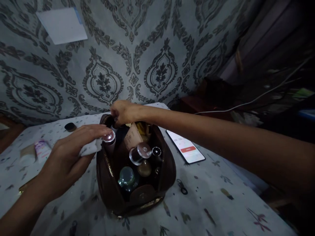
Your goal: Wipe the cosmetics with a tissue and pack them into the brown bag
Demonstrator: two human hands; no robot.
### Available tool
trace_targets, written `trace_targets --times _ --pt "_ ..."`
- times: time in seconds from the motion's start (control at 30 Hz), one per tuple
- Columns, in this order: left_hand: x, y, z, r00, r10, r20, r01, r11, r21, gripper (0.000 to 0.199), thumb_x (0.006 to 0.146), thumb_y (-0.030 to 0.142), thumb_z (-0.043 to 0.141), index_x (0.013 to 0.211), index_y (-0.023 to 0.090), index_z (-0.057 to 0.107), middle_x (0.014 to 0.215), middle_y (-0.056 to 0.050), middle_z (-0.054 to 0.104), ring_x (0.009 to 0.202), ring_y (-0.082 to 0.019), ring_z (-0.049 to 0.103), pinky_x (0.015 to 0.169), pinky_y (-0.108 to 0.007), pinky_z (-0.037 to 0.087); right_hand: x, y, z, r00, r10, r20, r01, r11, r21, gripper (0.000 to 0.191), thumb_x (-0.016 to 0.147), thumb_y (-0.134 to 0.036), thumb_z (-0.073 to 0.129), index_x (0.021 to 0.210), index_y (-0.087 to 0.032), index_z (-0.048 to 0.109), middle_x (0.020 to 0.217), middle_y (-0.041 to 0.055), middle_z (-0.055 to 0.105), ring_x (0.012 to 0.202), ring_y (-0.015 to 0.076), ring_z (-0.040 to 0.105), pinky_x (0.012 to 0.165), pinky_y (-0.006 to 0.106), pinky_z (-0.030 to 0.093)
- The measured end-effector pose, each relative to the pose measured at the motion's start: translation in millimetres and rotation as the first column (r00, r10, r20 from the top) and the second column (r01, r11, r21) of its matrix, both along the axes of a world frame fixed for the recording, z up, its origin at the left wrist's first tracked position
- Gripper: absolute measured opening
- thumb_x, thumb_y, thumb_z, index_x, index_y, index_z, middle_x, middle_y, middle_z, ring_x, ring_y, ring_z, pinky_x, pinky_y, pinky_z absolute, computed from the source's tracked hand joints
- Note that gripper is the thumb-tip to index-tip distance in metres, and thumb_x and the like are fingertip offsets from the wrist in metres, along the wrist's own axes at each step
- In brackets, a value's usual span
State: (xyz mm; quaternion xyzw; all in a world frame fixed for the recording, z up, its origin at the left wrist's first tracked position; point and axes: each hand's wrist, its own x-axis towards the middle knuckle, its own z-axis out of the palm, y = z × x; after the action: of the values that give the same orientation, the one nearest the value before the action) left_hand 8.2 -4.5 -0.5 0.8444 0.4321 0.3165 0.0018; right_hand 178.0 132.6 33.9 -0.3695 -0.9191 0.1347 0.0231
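A brown zip cosmetic bag [100, 177] stands open on the cloth, full of bottles and tubes. My left hand [71, 154] clasps a crumpled white wipe [91, 147]; its fingertips rest on the shiny pink cap of a bottle [109, 139] at the bag's left side. At the far left corner, my right hand [124, 112] reaches in with bent fingers at a small item whose kind is hidden. A beige tube [132, 137], a jar with a clear-rimmed brown lid [140, 153], a black-capped bottle [156, 151] and a teal-topped bottle [127, 178] fill the middle.
A phone [188, 149] with a lit timer screen lies right of the bag. To the left are a white and purple tube [42, 149], a beige tube [28, 154] and a dark round lid [70, 127]. Patterned wall behind; a white cable [236, 107] runs at right.
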Motion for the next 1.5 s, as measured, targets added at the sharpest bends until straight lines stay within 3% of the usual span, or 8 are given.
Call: trace_targets --times 0.2,0.37,0.53,0.63,0.73,0.93,1.23,1.5 --pt "-5 1 -1.9 1.0 -0.002 -0.017 0.001 0.998 -0.071 0.051 0.084 0.012 0.047 0.127 0.034 0.061 0.129 0.006 0.071 0.121 -0.023 0.067 0.109 -0.035 0.055 3 0 7.7 1.0 0.007 0.023 -0.007 1.0 -0.006 0.019 0.077 -0.015 0.078 0.096 -0.015 0.075 0.093 0.0044 0.076 0.082 0.0159 0.066 0.067 0.024 0.047" --pt "-4 1 -7.6 1.0 0.012 0.026 -0.011 0.999 -0.05 0.047 0.087 0.015 0.047 0.127 0.034 0.063 0.129 0.004 0.071 0.121 -0.024 0.067 0.11 -0.038 0.054 2 7 0.1 0.998 0.037 0.052 -0.038 0.999 0.015 0.016 0.073 -0.015 0.081 0.087 -0.014 0.075 0.082 0.0041 0.074 0.073 0.0159 0.065 0.061 0.025 0.046" --pt "-2 2 -7.1 0.999 -0.031 0.012 0.031 0.999 -0.03 0.049 0.088 0.008 0.046 0.128 0.03 0.063 0.128 0.0 0.071 0.124 -0.022 0.064 0.11 -0.038 0.052 4 16 -6.0 0.997 0.073 0.002 -0.073 0.997 -0.029 0.011 0.071 -0.014 0.08 0.082 -0.013 0.076 0.073 0.0028 0.073 0.066 0.014 0.064 0.061 0.023 0.046" --pt "-1 2 -4.8 0.999 -0.044 0.008 0.045 0.998 -0.041 0.048 0.088 0.008 0.046 0.128 0.029 0.063 0.129 -0.001 0.071 0.126 -0.023 0.063 0.11 -0.04 0.052 8 20 -2.2 0.995 0.045 -0.089 -0.056 0.991 -0.121 0.006 0.078 -0.017 0.076 0.081 -0.012 0.075 0.069 0.0029 0.072 0.061 0.0126 0.063 0.06 0.023 0.048" --pt "0 2 -3.1 0.999 -0.044 0.006 0.045 0.998 -0.053 0.048 0.088 0.009 0.045 0.127 0.029 0.064 0.128 -0.001 0.072 0.126 -0.023 0.063 0.11 -0.04 0.052 11 24 -0.2 0.985 -0.014 -0.171 -0.004 0.994 -0.107 0.011 0.086 -0.013 0.065 0.088 -0.01 0.076 0.075 0.0047 0.074 0.067 0.0125 0.066 0.063 0.021 0.048" --pt "2 5 -1.6 0.998 -0.056 -0.042 0.054 0.997 -0.049 0.048 0.089 0.009 0.045 0.13 0.027 0.063 0.13 -0.003 0.07 0.127 -0.022 0.063 0.111 -0.038 0.051 15 29 -12.6 0.989 0.11 -0.103 -0.109 0.994 0.015 0.024 0.086 -0.004 0.059 0.097 -0.014 0.078 0.094 0.0052 0.077 0.086 0.0142 0.066 0.076 0.021 0.045" --pt "11 10 6.0 0.981 -0.059 -0.184 0.041 0.994 -0.1 0.053 0.091 0.013 0.043 0.139 0.025 0.059 0.137 -0.005 0.065 0.128 -0.023 0.061 0.11 -0.037 0.05 27 14 -9.7 0.968 0.075 -0.238 -0.101 0.99 -0.098 0.02 0.088 -0.008 0.059 0.096 -0.011 0.078 0.089 0.004 0.076 0.082 0.0129 0.065 0.074 0.021 0.044" --pt "2 7 5.6 0.999 -0.023 -0.028 0.019 0.987 -0.16 0.05 0.093 0.019 0.045 0.141 0.025 0.058 0.143 -0.004 0.064 0.132 -0.025 0.06 0.112 -0.039 0.049 38 7 -9.9 0.929 0.074 -0.363 -0.119 0.987 -0.103 0.02 0.088 -0.011 0.059 0.095 -0.009 0.077 0.081 0.003 0.073 0.075 0.0123 0.062 0.07 0.023 0.044"
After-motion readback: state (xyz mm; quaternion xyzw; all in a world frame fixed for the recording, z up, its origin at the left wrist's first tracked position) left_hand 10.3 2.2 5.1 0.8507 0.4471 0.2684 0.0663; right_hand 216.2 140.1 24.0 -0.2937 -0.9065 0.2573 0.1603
